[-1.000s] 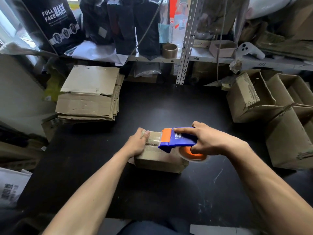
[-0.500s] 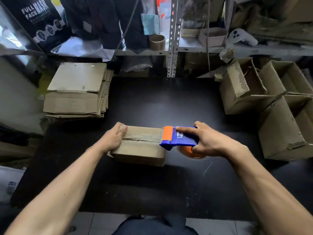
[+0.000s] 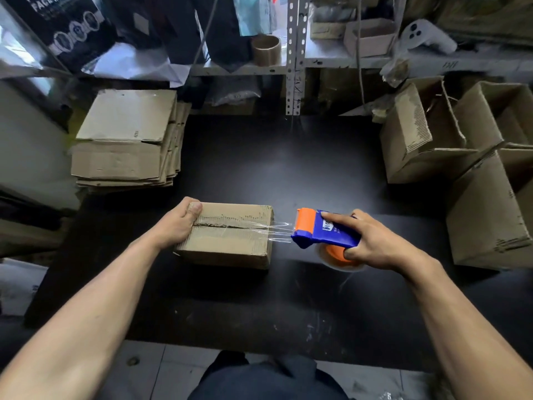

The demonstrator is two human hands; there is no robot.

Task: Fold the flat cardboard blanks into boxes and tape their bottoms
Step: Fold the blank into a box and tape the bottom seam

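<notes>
We grip the box [image 3: 230, 235] at its left end with our left hand [image 3: 176, 226], thumb on top; our right hand [image 3: 372, 241] clasps the tape dispenser [image 3: 323, 228], clear tape [image 3: 281, 232] stretched between them over the black table [image 3: 259, 168]; farther back, flat blanks [image 3: 127, 137] sit stacked on the left

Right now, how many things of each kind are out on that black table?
Box being taped: 1
Tape dispenser: 1
Stack of flat blanks: 1
Finished open boxes at the right: 3
Total: 6
</notes>
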